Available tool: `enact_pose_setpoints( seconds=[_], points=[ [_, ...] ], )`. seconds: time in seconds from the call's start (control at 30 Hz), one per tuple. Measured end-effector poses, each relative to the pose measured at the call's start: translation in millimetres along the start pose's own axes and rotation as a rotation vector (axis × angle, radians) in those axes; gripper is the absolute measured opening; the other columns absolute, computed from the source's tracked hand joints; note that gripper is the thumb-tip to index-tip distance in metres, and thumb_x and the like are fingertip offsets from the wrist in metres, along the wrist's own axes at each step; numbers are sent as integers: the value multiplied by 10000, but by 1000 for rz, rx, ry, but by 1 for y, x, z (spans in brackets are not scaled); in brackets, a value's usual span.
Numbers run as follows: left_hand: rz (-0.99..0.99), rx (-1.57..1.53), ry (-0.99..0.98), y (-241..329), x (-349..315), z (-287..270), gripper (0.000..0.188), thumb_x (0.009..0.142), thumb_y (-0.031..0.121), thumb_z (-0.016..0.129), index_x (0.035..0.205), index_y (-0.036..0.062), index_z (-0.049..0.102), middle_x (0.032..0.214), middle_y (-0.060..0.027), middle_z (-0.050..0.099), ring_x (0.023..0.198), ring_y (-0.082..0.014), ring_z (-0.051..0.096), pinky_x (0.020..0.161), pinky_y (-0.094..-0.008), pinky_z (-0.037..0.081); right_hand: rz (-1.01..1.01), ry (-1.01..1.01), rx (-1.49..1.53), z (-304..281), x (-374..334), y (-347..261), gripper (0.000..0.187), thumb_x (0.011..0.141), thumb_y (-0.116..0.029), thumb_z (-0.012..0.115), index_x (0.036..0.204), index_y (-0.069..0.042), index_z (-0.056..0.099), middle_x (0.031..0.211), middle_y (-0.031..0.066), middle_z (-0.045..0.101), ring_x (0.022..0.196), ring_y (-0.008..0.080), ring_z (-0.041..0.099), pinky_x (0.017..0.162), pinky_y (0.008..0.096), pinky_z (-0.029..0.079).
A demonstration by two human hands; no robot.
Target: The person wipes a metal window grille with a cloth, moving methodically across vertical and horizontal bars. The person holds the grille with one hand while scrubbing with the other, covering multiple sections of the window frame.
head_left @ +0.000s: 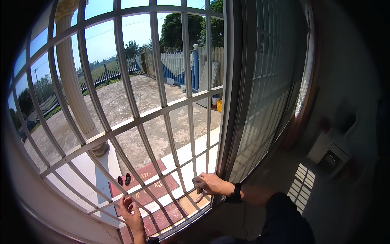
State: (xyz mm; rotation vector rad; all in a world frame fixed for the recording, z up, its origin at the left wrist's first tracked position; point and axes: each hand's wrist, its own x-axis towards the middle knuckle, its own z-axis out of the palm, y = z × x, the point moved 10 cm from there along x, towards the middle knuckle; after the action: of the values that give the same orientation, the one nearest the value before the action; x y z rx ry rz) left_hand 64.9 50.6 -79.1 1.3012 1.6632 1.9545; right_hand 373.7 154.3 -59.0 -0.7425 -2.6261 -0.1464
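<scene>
White metal window bars (pixel 142 118) stretch across the opening before me. Low on the left, my left hand (pixel 132 217) is raised beside the lowest crossbar, its fingers apart and loosely bent. I cannot tell whether its fingertips touch the bar. My right hand (pixel 212 184) is closed near the bars' lower right corner, next to the window frame. Something small and greyish-brown shows at its fingers, too little of it to name. Just below that hand lies a small purplish object (pixel 200 198), partly hidden. A black watch (pixel 234 193) is on my right wrist.
A sliding glass pane (pixel 268 93) in a dark frame stands at the right. Beyond the bars are a red doormat (pixel 156 185), black shoes (pixel 128 179), a column (pixel 75 81), a paved yard and a blue-and-white fence (pixel 178 67). A white cabinet-like thing (pixel 328 148) stands indoors.
</scene>
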Motion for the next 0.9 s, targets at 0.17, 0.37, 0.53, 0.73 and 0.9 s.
enact_pose_setpoints(
  seconds=[0.17,0.37,0.53,0.73,0.9],
  points=[
    [33,-140,-397,97,16,147,478,884,124,665,1320,32,492,1186,-139,610,1091,-221,597,933,-364,477,52,-23,242,38,-53,-4,305,700,-60,637,997,-124,657,1056,17,604,901,260,582,722,361,527],
    [385,-224,-583,172,-25,317,494,811,166,757,1218,5,529,1071,-131,633,944,-220,641,831,-337,521,271,44,555,-21,-129,40,329,695,-92,678,1024,-102,674,1110,56,622,970,266,621,815,361,523],
    [304,-326,-811,168,-29,364,328,796,90,750,1052,8,562,899,-92,627,764,-168,658,649,-285,555,477,172,385,-68,-207,75,331,697,-91,687,1028,-90,685,1113,79,629,998,271,626,838,337,527],
    [361,-213,-1120,175,-31,370,340,886,-35,579,1213,-25,484,1061,-112,620,955,-154,623,775,-288,576,733,278,630,-64,-255,85,361,676,-56,686,1036,-80,688,1093,82,647,1009,253,630,873,328,518],
    [418,-223,-1045,176,-33,363,307,894,-45,527,1197,-30,483,968,-99,622,863,-103,592,653,-239,535,712,300,575,-46,-236,77,315,718,-63,640,1030,-86,681,1054,92,651,971,272,643,869,339,518]
  ],
)
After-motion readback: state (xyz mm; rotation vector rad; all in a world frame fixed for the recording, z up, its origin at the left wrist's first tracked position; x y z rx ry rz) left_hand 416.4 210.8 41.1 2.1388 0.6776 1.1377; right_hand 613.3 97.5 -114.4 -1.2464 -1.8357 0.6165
